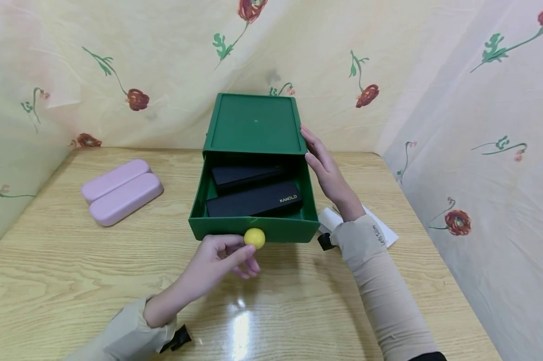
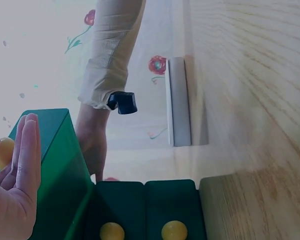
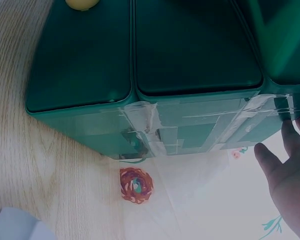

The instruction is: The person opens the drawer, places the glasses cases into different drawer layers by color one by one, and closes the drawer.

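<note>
Green drawer (image 1: 289, 231), part extended
Left hand (image 1: 210, 263) pinches yellow knob (image 1: 255, 238); right hand (image 1: 329, 175), fingers spread, touches cabinet (image 1: 255, 125); best slid level, cabinet braced, square between desk's (image 1: 73, 286) side edges

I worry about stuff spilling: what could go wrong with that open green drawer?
The left hand pinches the yellow knob; a hard tug might pull the drawer out. The two black boxes lying crooked inside might slide and jam. The right hand touches the green cabinet, which could shift if let go.
</note>
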Available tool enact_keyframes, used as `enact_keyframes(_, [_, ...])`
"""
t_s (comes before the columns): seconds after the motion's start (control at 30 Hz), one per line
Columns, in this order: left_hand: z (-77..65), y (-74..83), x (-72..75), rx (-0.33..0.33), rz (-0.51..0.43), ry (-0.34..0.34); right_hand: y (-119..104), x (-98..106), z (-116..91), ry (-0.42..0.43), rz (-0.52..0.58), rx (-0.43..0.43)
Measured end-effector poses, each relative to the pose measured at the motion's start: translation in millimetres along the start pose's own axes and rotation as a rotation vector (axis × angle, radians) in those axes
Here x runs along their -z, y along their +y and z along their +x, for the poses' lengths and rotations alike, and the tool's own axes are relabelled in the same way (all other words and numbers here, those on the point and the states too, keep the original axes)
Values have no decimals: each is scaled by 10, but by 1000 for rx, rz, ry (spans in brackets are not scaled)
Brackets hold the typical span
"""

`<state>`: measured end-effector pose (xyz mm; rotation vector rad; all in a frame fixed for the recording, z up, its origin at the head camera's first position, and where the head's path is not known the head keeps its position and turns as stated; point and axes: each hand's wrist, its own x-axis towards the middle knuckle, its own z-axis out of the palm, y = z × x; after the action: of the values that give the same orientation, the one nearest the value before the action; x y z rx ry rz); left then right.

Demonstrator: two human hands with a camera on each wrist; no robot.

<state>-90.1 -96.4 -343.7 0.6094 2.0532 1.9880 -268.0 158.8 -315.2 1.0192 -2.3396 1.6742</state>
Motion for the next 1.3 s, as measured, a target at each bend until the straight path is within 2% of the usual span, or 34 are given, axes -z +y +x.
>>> enact_keyframes(0.47, [129,2,43,35,24,24,14,-1,-3,6,9,-5])
enact_keyframes(0.8, [297,-11,108,16,33,51,-6,-3,-1,11,9,-9])
enact_keyframes(1.3, [573,12,219,35,63,95,6,-4,2,12,8,14])
